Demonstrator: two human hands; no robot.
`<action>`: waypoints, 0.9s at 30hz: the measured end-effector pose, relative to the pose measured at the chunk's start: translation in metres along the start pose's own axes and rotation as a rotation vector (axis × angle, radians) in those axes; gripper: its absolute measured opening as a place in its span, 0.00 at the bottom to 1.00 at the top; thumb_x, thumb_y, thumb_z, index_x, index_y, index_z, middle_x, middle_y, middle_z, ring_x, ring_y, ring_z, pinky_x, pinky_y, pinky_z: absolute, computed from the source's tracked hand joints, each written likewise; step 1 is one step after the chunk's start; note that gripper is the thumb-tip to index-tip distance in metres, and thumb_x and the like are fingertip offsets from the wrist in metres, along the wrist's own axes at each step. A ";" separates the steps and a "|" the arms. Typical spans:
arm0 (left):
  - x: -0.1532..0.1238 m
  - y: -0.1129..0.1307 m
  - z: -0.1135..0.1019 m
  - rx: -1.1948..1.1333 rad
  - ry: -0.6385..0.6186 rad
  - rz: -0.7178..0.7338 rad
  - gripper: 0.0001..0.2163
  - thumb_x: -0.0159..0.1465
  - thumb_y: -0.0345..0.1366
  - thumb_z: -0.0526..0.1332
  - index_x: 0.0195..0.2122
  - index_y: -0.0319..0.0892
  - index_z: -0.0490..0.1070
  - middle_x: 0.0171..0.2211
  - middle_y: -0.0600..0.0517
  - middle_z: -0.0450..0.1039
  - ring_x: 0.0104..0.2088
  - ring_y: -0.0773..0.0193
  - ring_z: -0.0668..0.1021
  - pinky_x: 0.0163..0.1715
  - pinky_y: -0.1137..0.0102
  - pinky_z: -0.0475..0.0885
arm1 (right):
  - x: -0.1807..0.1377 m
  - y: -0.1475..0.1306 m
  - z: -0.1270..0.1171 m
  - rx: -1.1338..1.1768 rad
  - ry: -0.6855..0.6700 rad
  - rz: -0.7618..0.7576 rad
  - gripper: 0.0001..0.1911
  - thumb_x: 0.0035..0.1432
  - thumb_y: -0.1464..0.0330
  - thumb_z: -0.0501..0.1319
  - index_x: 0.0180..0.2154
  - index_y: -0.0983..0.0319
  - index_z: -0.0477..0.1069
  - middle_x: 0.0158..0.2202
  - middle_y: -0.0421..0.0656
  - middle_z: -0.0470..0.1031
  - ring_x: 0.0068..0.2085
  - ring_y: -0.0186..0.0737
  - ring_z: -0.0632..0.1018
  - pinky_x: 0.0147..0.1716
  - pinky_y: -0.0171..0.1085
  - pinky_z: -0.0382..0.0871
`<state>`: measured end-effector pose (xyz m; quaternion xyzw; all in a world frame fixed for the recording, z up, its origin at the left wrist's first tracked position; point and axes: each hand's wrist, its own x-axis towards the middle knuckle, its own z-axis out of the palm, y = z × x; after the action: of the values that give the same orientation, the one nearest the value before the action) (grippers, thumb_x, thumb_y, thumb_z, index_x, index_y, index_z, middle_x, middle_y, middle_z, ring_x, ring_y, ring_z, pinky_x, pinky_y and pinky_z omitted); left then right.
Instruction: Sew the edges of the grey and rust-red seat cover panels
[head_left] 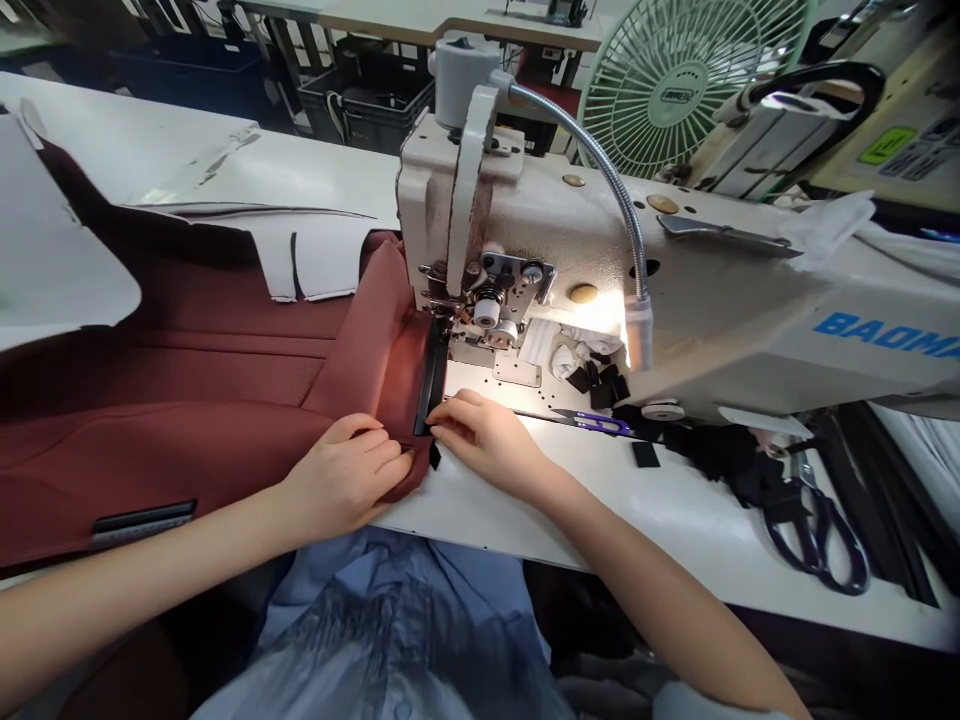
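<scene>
A rust-red woven garment panel (172, 440) lies across the left of the table, with a folded part rising to the sewing machine's needle area. A narrow black strip (430, 385) runs along that folded edge, just in front of the presser foot (442, 322). My left hand (345, 475) is on the red fabric, its curled fingers gripping near the fold. My right hand (480, 435) is on the other side of the fold, its fingertips pinching the lower end of the black strip against the fabric.
An industrial sewing machine (600, 240) with a gooseneck lamp stands on the white table (637, 500). Blue thread snips (600, 423), black scraps (600, 385) and dark-handled scissors (817, 535) lie to the right. A green fan (690, 80) stands behind.
</scene>
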<state>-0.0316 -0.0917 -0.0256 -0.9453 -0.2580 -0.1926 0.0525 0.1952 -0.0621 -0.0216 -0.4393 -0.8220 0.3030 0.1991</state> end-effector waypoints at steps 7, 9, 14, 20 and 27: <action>-0.001 -0.005 0.002 -0.177 0.048 -0.104 0.09 0.70 0.38 0.56 0.37 0.41 0.72 0.30 0.52 0.76 0.32 0.62 0.75 0.46 0.60 0.63 | -0.002 0.002 0.007 0.325 -0.111 0.172 0.06 0.59 0.75 0.65 0.37 0.59 0.77 0.31 0.35 0.78 0.31 0.30 0.76 0.32 0.29 0.64; -0.002 -0.008 0.000 -0.246 0.033 -0.129 0.09 0.71 0.39 0.55 0.38 0.41 0.72 0.31 0.52 0.76 0.32 0.62 0.76 0.46 0.60 0.62 | -0.001 0.002 0.009 0.387 -0.132 0.229 0.06 0.59 0.76 0.64 0.36 0.60 0.77 0.28 0.35 0.78 0.29 0.30 0.76 0.31 0.29 0.65; -0.005 -0.017 -0.002 -0.391 0.031 -0.167 0.10 0.72 0.39 0.53 0.39 0.42 0.71 0.32 0.53 0.76 0.32 0.64 0.76 0.46 0.60 0.61 | -0.002 -0.008 0.016 0.217 -0.084 0.134 0.09 0.58 0.80 0.62 0.37 0.62 0.74 0.30 0.37 0.78 0.31 0.31 0.76 0.32 0.30 0.65; -0.003 -0.014 -0.002 -0.314 0.031 -0.118 0.06 0.68 0.36 0.56 0.39 0.42 0.71 0.32 0.53 0.76 0.33 0.63 0.77 0.46 0.60 0.62 | -0.003 -0.009 0.019 0.230 -0.079 0.176 0.10 0.56 0.82 0.60 0.37 0.62 0.72 0.30 0.37 0.78 0.31 0.32 0.77 0.32 0.31 0.66; -0.001 -0.010 -0.005 -0.271 -0.008 -0.081 0.06 0.67 0.35 0.56 0.41 0.41 0.71 0.34 0.51 0.77 0.34 0.61 0.76 0.47 0.58 0.63 | -0.004 -0.012 0.010 -0.003 -0.153 0.050 0.10 0.60 0.81 0.58 0.39 0.63 0.71 0.35 0.41 0.79 0.35 0.35 0.78 0.34 0.33 0.67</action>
<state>-0.0387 -0.0847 -0.0217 -0.9333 -0.2677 -0.2241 -0.0846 0.1845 -0.0740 -0.0217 -0.4357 -0.8239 0.3393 0.1276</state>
